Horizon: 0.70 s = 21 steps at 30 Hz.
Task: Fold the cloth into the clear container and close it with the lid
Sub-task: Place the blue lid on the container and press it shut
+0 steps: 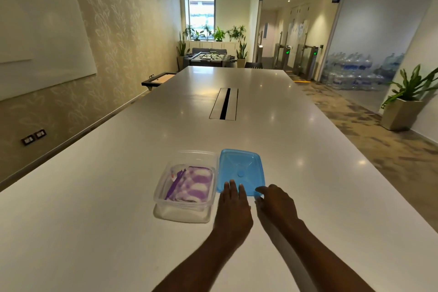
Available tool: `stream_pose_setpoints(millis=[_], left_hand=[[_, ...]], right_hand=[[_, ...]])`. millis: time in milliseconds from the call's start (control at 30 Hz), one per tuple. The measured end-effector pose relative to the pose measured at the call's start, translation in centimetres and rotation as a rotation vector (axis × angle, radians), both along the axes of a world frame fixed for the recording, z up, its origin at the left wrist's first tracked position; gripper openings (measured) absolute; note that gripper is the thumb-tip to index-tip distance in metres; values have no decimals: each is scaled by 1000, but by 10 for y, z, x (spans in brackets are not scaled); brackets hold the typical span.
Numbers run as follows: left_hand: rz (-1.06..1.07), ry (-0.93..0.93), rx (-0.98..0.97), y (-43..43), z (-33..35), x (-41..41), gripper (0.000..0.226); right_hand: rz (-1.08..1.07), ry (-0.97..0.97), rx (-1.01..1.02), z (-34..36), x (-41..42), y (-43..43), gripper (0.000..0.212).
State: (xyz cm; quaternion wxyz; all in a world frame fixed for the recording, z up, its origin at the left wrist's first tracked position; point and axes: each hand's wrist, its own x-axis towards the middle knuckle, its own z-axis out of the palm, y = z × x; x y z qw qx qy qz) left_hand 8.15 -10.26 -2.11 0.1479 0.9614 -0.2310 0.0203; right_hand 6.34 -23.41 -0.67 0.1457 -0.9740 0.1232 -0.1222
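Hands first: your left hand (233,206) lies flat and open, fingertips just over the lid's near-left edge; your right hand (276,204) is loosely curled at the near-right corner, touching or nearly so — neither has a grip yet, as far as you can see. Just beyond them the blue lid (240,172) lies flat on the surface (94,220), straight ahead of both hands, so either can take it; the right looks a touch closer to a corner hold. To the lid's left, side by side and almost touching it, stands the clear container (187,206) with the purple-and-white cloth (193,184) already folded inside. So the move ahead runs leftward — lift the lid, carry it across over the container, and press it down squarely.
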Motion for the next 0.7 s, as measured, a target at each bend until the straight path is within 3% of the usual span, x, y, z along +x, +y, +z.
stream_pose_setpoints(millis=[200, 700], left_hand=[[79, -34, 25, 2, -23, -2, 69], [25, -213, -74, 10, -21, -34, 53]], right_hand=[[33, -32, -58, -6, -3, -8, 15], [1, -4, -71, -11, -55, -4, 15]])
